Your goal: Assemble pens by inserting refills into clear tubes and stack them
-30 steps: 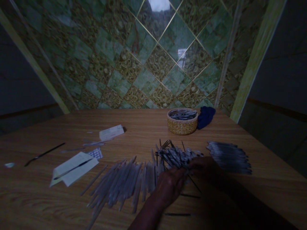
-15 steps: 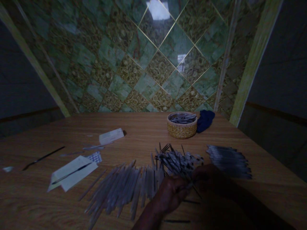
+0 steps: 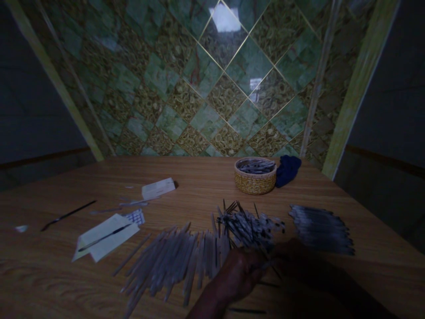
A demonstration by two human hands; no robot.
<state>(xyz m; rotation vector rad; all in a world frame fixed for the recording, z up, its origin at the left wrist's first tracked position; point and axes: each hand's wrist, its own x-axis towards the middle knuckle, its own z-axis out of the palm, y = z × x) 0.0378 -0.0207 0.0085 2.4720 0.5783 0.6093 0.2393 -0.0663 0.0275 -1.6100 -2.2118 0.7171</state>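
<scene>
My left hand [image 3: 237, 271] is closed, its fingers pinching a thin pale stick-like piece [image 3: 266, 265] near the front middle of the table. On the other end my dark right hand [image 3: 288, 253] is closed too, fingertips close to the left ones. Shadow hides exactly what the piece is. Just beyond the hands lies a jumbled heap of thin dark sticks and pale tubes with dark ends [image 3: 247, 226]. Left of my left hand spreads a layer of long greyish translucent strips [image 3: 172, 261]. A tidy row of dark-tipped sticks [image 3: 322, 230] lies to the right.
A round woven basket [image 3: 255, 182] holding similar sticks stands at the back, beside a dark blue cloth [image 3: 288, 170]. To the left are folded papers [image 3: 113, 243] with a dark thin stick on them, a white box [image 3: 158, 188], and a long dark stick [image 3: 68, 215].
The view has shifted slightly, so the table's things appear a little further right and lower. Both hands stay close together, still holding the thin piece.
</scene>
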